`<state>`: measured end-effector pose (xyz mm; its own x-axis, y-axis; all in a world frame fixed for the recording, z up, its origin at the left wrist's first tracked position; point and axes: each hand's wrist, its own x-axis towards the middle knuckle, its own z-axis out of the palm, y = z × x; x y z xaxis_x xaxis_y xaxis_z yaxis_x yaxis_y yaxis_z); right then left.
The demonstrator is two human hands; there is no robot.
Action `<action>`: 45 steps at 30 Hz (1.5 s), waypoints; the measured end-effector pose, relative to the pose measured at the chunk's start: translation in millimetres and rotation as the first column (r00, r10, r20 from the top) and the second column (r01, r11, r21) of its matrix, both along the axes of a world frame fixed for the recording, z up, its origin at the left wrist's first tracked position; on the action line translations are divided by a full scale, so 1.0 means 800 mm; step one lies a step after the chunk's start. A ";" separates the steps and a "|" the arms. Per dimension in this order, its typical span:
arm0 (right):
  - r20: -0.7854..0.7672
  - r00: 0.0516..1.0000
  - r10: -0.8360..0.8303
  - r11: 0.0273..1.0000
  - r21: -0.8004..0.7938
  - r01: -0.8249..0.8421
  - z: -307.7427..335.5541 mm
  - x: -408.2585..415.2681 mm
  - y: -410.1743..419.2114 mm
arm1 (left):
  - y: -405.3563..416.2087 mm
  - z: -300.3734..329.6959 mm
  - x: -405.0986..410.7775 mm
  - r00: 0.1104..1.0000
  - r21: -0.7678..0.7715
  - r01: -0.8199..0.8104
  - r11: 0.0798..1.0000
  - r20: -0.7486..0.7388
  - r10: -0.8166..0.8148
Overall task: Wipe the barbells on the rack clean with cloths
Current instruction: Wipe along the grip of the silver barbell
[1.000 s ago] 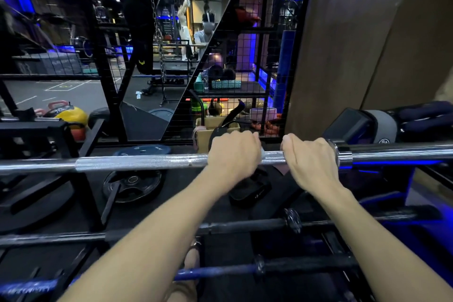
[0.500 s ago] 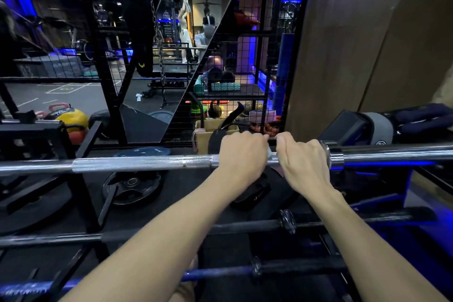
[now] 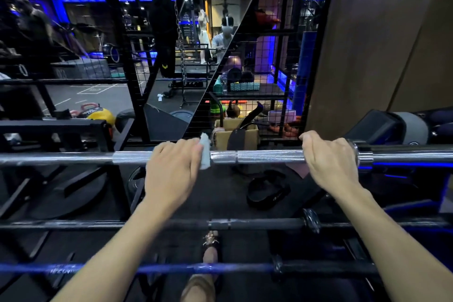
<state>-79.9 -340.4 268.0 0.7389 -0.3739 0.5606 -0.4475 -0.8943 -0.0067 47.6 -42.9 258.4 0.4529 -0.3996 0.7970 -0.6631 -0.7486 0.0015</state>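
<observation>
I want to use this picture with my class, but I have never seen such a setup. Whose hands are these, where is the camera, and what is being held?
The camera sits on a person's head, looking forward and down in a gym, so you see their own arms. No machine is involved. Three barbells lie across a rack. The left hand grips a pale cloth wrapped on the silver top barbell. The right hand grips the same bar bare, beside its collar. Below lie a dark barbell and a blue barbell.
</observation>
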 end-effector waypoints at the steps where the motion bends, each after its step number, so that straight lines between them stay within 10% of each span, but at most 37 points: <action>1: -0.004 1.000 -0.009 1.000 0.011 0.009 -0.003 0.002 0.001 | -0.004 -0.002 -0.002 1.000 -0.045 -0.015 0.999 -0.008 0.014; 7: 0.022 0.999 -0.035 0.999 0.042 0.034 -0.004 0.004 0.001 | -0.076 -0.020 -0.031 0.977 -0.032 0.205 0.978 0.070 -0.202; 31: 0.250 0.960 0.127 0.964 0.197 -0.179 -0.034 -0.013 0.057 | -0.157 0.004 -0.093 0.966 -0.012 0.258 0.966 0.033 -0.258; 41: 0.320 0.909 0.266 0.674 0.612 -0.413 -0.041 -0.141 0.077 | -0.068 0.022 -0.067 0.940 -0.022 0.270 0.963 -0.211 -0.269; 45: 0.406 0.886 0.224 0.476 0.748 -0.463 -0.049 -0.172 0.104 | -0.077 0.016 -0.118 0.746 -0.198 0.462 0.865 -0.441 -0.499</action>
<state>-217.7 -257.5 228.4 0.8132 -0.4893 0.3152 0.0177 -0.5205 -0.8537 -47.2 -104.5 271.0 0.5361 -0.6160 0.5772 -0.8394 -0.3163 0.4420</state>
